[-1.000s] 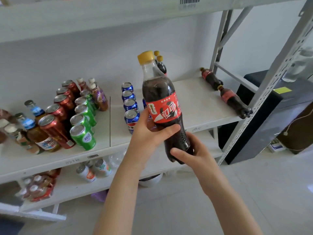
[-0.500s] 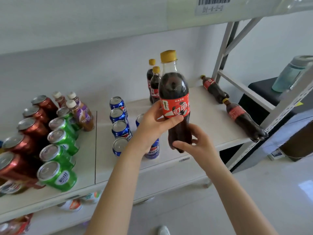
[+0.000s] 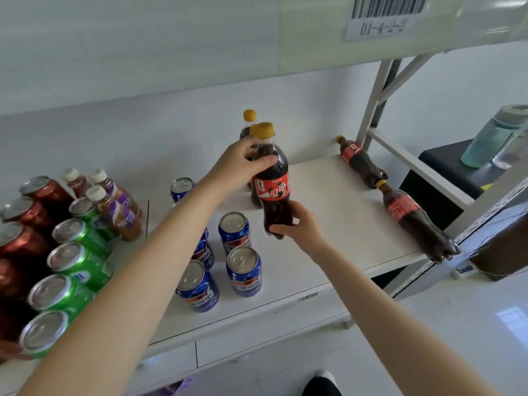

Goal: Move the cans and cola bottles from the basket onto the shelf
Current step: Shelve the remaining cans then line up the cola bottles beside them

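- Over the white shelf point(image 3: 328, 224), I hold a cola bottle point(image 3: 273, 181) upright with both hands, its yellow cap on top and its red label facing me.
- My left hand point(image 3: 238, 167) grips the bottle's shoulder just under the cap, with the thumb laid across the dark front and the fingers wrapped round the back.
- My right hand point(image 3: 298, 227) clasps the bottom of the bottle, thumb curled at the base and fingers round the far side.
- I cannot tell whether the base touches the board or hangs just above it.
- Just behind it is a standing bottle point(image 3: 249, 117), mostly hidden by my left hand, with its yellow cap showing above my knuckles.
- Toward the right end of the shelf two more lie on their sides. The far lying bottle point(image 3: 361, 162) is by the back post, and the near lying bottle point(image 3: 414, 224) reaches the front corner, its cap just beside the other's base.
- Left of the held bottle, blue cans point(image 3: 243, 270) stand upright in two rows, some under my left forearm.
- Farther left stand green cans point(image 3: 80, 261), red cans point(image 3: 25, 218) and small bottles point(image 3: 114, 207) with white caps.
- A barcode label point(image 3: 383, 12) is stuck on the edge of the board above.
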